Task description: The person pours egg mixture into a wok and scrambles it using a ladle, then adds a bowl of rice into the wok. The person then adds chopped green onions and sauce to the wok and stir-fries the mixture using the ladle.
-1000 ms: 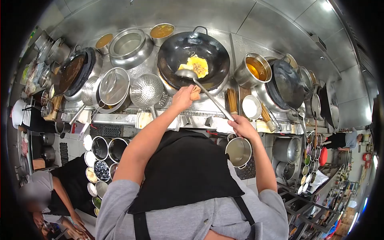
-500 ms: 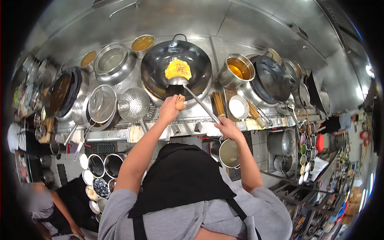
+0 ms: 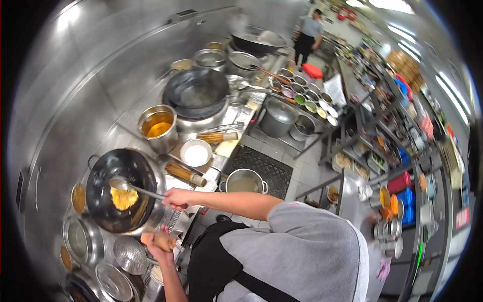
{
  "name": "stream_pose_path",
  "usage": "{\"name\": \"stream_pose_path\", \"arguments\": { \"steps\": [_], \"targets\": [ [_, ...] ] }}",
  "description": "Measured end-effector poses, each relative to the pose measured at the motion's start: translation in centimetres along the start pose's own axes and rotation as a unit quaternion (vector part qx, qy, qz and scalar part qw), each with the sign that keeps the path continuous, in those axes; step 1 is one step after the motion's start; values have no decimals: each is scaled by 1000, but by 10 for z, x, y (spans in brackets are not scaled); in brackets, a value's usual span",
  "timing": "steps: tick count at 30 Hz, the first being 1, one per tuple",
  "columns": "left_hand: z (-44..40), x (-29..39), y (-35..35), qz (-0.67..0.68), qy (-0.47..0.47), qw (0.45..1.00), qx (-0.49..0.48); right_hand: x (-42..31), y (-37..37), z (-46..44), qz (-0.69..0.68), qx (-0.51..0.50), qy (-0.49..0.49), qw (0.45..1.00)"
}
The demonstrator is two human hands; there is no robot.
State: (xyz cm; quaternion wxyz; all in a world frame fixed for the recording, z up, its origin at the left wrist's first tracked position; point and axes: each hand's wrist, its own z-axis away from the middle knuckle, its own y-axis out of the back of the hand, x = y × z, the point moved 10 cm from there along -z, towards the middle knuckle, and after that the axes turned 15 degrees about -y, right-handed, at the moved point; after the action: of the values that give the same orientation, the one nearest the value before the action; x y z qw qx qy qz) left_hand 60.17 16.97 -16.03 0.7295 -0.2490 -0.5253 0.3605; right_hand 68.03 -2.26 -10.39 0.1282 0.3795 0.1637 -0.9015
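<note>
Right hand (image 3: pixel 176 199) closed round a long-handled silver metal ladle (image 3: pixel 146 192); left hand (image 3: pixel 157 250) gripping a folded tan cloth (image 3: pixel 164 241) beside a large round black wok (image 3: pixel 104 176). Flat yellow egg-like food (image 3: pixel 124 200) lies inside the wok, by the ladle's bowl.

A ladle (image 3: pixel 143 191) covers part of the egg (image 3: pixel 124 200) in a wok (image 3: pixel 122 162), its handle's end hidden in the cook's right hand (image 3: pixel 177 198); near left, the frame crops a dark pan (image 3: pixel 80 289). A far worker's (image 3: pixel 309 32) hands are too small to read.
</note>
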Motion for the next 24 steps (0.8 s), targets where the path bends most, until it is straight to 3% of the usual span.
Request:
{"name": "stream_pose_path", "arguments": {
  "steps": [2, 4, 5, 8, 9, 12, 13, 15, 16, 17, 18, 20, 22, 23, 24],
  "targets": [
    [21, 4, -25, 29, 42, 998, -27, -17, 2, -19, 115, 46, 75, 989],
    [28, 0, -28, 57, 68, 996, -18, -25, 12, -39, 255, 252, 153, 921],
    [11, 4, -5, 31, 9, 999, 0, -31, 17, -36, 320, 347, 186, 862],
    [0, 4, 8, -5, 31, 995, -98, -18, 1, -24, 366, 248, 106, 891],
    [9, 11, 2, -68, 8, 997, -31, -10, -2, -23, 399, 236, 85, 882],
    [13, 23, -16, -104, -33, 994, -15, 0, -10, -4, 439, 181, 90, 875],
    [10, 27, -17, -107, -65, 992, -10, 6, -13, -16, 446, 219, 144, 856],
    [19, 33, -49, -96, -68, 992, -46, -48, -55, 62, 449, 237, 285, 813],
    [16, 37, -65, -73, -106, 987, -92, -50, -72, 61, 407, 169, 339, 832],
    [18, 39, -77, -68, -115, 985, -106, -62, -90, 74, 389, 133, 407, 816],
    [17, 42, -88, -74, -130, 982, -117, -63, -90, 65, 353, 123, 348, 860],
    [24, 55, -113, -23, -148, 980, -132, -59, -74, 50, 277, 148, 363, 877],
    [25, 63, -120, 52, -127, 988, -69, -77, -64, 79, 141, 58, 314, 937],
    [23, 65, -110, 22, -135, 989, -55, -93, -62, 95, 151, 58, 306, 938],
    [27, 61, -100, -8, -137, 989, -46, -99, -64, 105, 44, -4, 297, 954]
  ]
}}
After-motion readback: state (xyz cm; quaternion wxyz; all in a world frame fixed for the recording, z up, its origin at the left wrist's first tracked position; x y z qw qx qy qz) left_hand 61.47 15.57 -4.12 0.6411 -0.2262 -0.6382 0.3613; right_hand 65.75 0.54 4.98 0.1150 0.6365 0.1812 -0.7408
